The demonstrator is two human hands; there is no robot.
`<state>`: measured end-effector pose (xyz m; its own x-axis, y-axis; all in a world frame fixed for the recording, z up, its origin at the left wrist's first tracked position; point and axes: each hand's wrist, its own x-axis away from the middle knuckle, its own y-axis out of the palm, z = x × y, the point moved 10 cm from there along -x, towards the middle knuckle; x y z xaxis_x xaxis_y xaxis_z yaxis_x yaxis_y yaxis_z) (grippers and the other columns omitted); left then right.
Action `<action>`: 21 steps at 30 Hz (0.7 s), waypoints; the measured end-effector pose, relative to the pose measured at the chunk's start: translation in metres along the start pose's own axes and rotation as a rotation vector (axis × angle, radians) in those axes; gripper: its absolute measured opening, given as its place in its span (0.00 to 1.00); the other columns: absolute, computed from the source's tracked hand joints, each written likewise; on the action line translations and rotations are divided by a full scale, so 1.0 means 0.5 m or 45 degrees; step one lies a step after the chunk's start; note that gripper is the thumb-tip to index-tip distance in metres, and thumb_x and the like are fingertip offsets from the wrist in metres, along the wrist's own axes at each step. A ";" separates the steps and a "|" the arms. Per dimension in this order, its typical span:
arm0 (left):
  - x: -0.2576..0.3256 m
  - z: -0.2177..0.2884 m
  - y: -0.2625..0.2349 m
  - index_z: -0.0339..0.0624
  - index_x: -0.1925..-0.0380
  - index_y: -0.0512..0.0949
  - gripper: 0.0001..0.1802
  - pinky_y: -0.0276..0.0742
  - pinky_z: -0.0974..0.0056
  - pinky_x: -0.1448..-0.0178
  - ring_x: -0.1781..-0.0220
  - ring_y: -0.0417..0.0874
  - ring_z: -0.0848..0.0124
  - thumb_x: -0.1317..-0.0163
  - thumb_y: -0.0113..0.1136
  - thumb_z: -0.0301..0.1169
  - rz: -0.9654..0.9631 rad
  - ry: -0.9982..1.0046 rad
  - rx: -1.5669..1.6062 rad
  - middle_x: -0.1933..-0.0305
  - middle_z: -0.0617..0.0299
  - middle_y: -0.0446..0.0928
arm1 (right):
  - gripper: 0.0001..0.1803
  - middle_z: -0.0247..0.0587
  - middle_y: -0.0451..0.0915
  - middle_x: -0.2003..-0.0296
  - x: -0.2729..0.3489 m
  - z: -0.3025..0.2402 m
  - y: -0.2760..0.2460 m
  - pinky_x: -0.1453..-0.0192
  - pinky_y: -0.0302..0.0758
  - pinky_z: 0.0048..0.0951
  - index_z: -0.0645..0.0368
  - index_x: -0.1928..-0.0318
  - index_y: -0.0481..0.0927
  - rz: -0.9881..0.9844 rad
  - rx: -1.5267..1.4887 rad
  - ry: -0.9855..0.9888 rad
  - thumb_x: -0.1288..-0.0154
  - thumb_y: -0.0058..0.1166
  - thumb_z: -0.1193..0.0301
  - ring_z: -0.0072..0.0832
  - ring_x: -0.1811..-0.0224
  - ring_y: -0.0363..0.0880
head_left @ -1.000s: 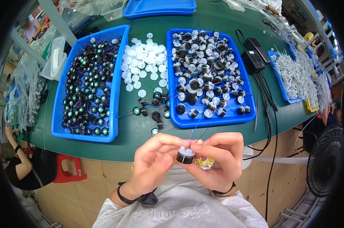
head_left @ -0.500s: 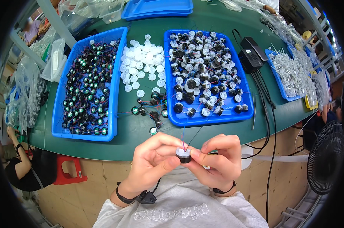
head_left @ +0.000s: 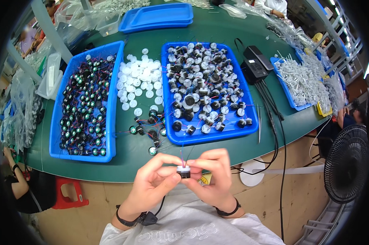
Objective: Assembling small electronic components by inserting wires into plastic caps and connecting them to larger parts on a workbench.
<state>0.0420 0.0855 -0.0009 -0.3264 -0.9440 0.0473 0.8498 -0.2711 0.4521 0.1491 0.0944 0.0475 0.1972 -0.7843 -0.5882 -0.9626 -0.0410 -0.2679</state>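
A small round part (head_left: 183,173), black below and white on top, sits at the lower centre of the frame, held upright between the fingertips of both hands. The left hand (head_left: 149,179) is on its left side, pinching it with the thumb low against the black body and the index finger higher, by the white top. The right hand (head_left: 218,183) pinches it from the other side, thumb beneath and to the right, index fingertip at the white top's edge. Thin wires (head_left: 181,156) rise from the top of the part toward the blue tray above.

Both forearms come in from the lower edge and angle inward, so the hands meet in front of the grey shirt (head_left: 184,226). The fingers of each hand are bent and the wrists stand well apart, each with a dark band; which of the other fingers bear on the part cannot be told.

The hands are just below the near edge of the green table (head_left: 123,169). Above them, in the centre, is the blue tray (head_left: 211,139) full of black-and-white parts; at left stands a blue bin (head_left: 111,130) of black parts, with white discs (head_left: 139,77) heaped between the two.
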 end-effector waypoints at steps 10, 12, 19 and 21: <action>0.001 -0.019 -0.031 0.34 0.47 0.61 0.17 0.69 0.65 0.45 0.50 0.76 0.67 0.36 0.43 0.23 0.070 -0.177 -0.252 0.53 0.48 0.75 | 0.17 0.36 0.76 0.72 0.023 0.132 -0.117 0.75 0.69 0.15 0.66 0.56 0.72 0.346 -0.053 0.531 0.48 0.57 0.81 0.16 0.76 0.73; 0.002 0.008 -0.037 0.32 0.49 0.63 0.16 0.68 0.64 0.45 0.49 0.75 0.66 0.37 0.43 0.23 0.087 -0.046 -0.225 0.53 0.48 0.75 | 0.19 0.40 0.77 0.69 0.017 0.145 -0.156 0.73 0.71 0.16 0.67 0.51 0.70 0.479 0.012 0.613 0.45 0.53 0.82 0.19 0.74 0.75; 0.039 0.153 -0.075 0.26 0.57 0.67 0.15 0.65 0.57 0.41 0.49 0.75 0.58 0.41 0.44 0.27 0.390 0.468 -0.403 0.55 0.43 0.75 | 0.23 0.47 0.77 0.63 0.026 0.088 -0.152 0.67 0.75 0.20 0.68 0.46 0.65 0.329 0.108 0.546 0.44 0.50 0.83 0.24 0.68 0.78; 0.080 0.219 -0.071 0.30 0.56 0.66 0.22 0.65 0.52 0.40 0.49 0.75 0.52 0.40 0.45 0.41 0.554 0.712 -0.522 0.56 0.44 0.75 | 0.23 0.49 0.77 0.62 0.018 0.041 -0.153 0.65 0.75 0.21 0.69 0.46 0.64 0.345 -0.030 0.459 0.44 0.50 0.83 0.26 0.66 0.79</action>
<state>-0.0465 0.0779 0.0827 0.2299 -0.9054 -0.3569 0.9721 0.1960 0.1289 0.2282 0.1035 0.0470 -0.1363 -0.9341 -0.3300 -0.9752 0.1851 -0.1212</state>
